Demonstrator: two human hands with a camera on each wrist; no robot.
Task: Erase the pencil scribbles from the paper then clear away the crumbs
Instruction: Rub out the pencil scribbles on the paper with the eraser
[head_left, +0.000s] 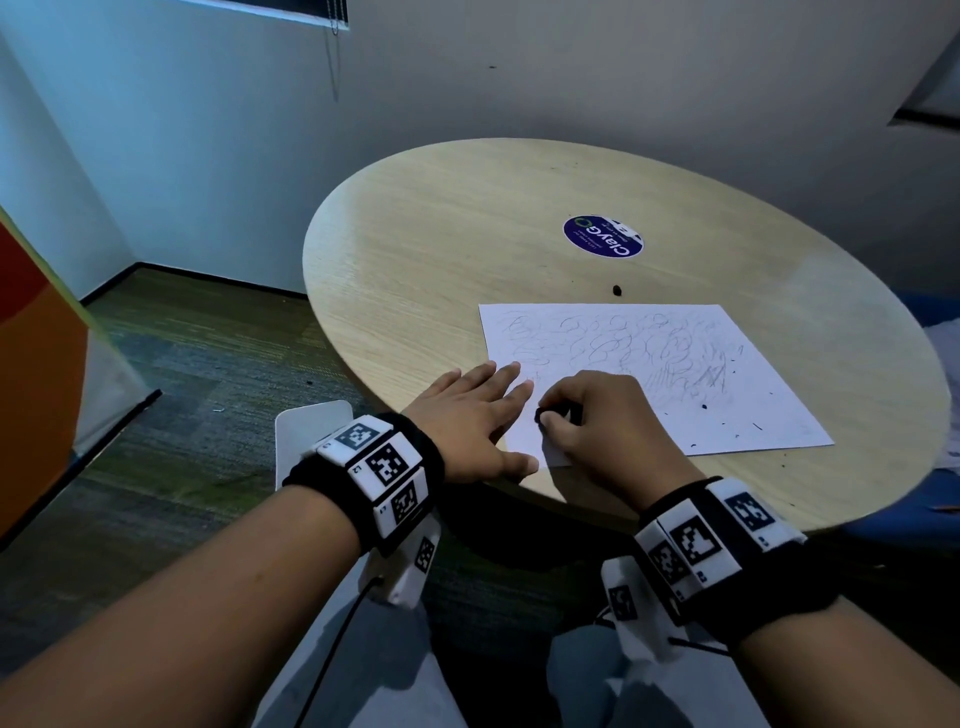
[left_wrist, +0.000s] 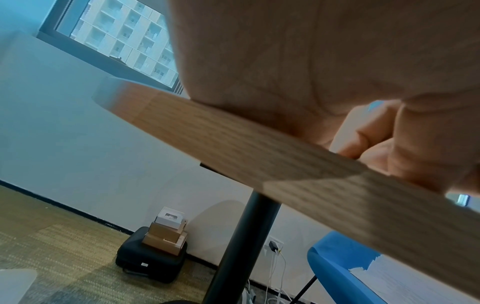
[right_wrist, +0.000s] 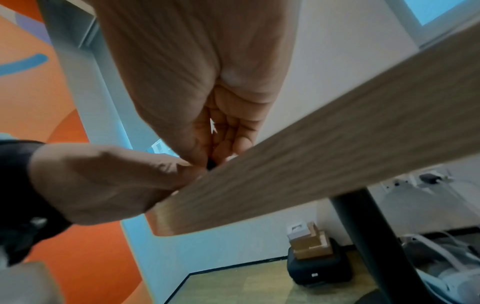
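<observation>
My left hand (head_left: 470, 415) presses flat on the flimsy paper's (head_left: 675, 374) near-left corner; my right hand (head_left: 597, 421) pinches the small dark eraser (head_left: 545, 414).

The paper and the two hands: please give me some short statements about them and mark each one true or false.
1. The left hand lies flat with straight fingers on the near left corner of the paper. True.
2. The right hand pinches a small dark eraser. True.
3. The paper is already clean. False: pencil scribbles cover most of it.
4. The paper lies on the carpet. False: it lies on the round wooden table.
5. Dark crumbs lie on the paper. True.
</observation>
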